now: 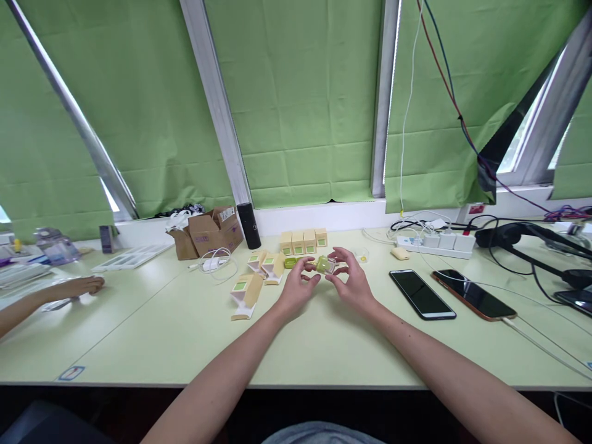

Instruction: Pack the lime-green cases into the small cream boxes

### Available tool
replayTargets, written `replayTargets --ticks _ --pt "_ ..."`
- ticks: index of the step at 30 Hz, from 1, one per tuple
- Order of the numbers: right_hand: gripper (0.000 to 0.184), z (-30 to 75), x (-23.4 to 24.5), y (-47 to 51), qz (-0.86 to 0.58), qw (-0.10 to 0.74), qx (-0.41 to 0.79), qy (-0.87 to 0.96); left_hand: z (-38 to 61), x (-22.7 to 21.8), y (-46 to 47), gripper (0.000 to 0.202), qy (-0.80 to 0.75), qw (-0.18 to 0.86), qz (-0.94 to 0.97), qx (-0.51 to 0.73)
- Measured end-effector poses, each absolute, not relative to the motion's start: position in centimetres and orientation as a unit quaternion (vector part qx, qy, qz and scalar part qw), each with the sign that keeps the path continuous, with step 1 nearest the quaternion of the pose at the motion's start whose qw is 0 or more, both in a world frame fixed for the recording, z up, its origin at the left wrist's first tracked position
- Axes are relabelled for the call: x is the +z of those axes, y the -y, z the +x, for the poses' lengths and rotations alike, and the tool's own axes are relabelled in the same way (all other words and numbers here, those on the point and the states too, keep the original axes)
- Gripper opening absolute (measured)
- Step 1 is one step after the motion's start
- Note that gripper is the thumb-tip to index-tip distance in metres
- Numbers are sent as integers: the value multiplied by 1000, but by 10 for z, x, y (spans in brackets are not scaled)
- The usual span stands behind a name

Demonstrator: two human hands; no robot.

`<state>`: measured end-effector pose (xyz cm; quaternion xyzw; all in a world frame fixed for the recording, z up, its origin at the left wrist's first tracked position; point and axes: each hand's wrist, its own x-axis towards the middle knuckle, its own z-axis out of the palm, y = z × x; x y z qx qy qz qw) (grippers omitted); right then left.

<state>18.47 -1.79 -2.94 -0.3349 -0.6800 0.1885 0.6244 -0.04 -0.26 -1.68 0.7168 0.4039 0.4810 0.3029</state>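
Between my hands, above the table, is a small green item in a clear plastic case [325, 265]. My left hand [296, 285] pinches its left side with the fingertips. The fingers of my right hand [352, 285] close around the clear right side. Another small green piece [290, 263] lies just behind my left hand. Three opened cream boxes, the nearest one [246, 295] with its flap out, stand to the left of my hands. Behind them is a row of several closed cream boxes [304, 242] with green squares.
Two phones [422, 294] lie at right, near a power strip [437, 242], cables and a black headset [531, 246]. A cardboard box [215, 231] and black cylinder [248, 226] stand at back left. Another person's hand [83, 285] rests on the table [152, 345] at far left.
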Motion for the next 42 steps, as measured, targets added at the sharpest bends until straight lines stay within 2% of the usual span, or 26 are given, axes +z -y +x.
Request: replayTargets --ticks 7,19,28,37,42 --pt "61 184 -30 18 -324 610 197 696 -1 -19 3 53 -368 300 733 486" --pt "59 186 -32 17 -353 557 331 675 -3 -22 0 45 -396 283 730 479" --pt "55 200 -44 -2 -477 515 222 677 -11 -30 -10 43 -446 192 759 434" --pt "47 205 -38 2 -606 361 147 694 -12 -37 -11 46 -446 161 791 386" --pt "46 206 -36 3 -622 325 138 699 -12 -39 -11 45 -452 146 800 366"
